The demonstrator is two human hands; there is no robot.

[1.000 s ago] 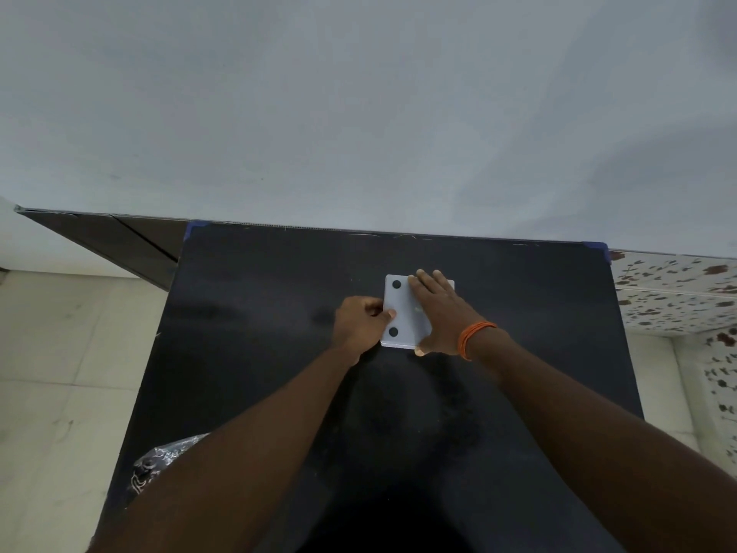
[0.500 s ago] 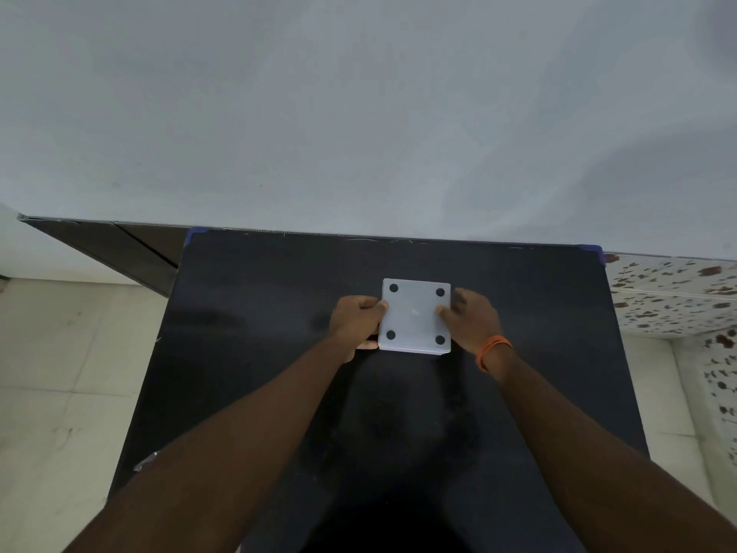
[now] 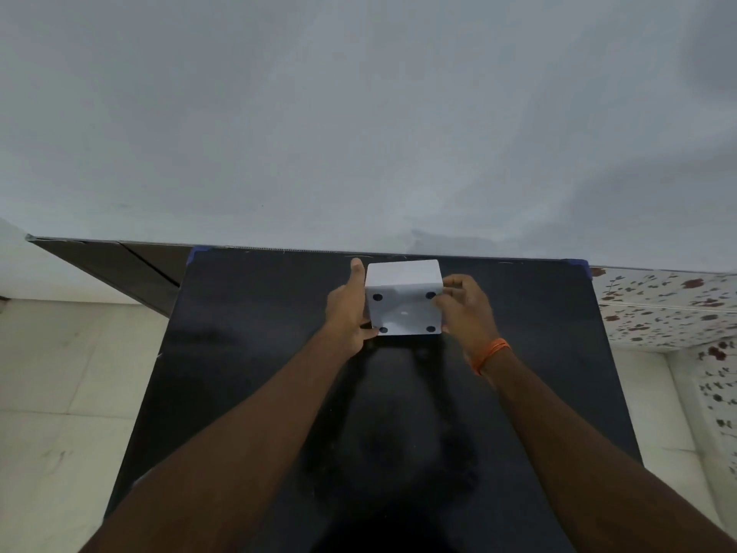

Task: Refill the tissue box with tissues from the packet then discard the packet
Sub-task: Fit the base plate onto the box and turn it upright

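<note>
Bare forearms, orange thread band [image 3: 489, 355] on right wrist

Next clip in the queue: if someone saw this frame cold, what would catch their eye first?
The white tissue box stands out most, bright against the black table, held near the table's far edge with its four-dotted underside tipped toward the camera. The left hand and right hand grip it from either side. An orange band on the right wrist is the only strong colour.
</note>
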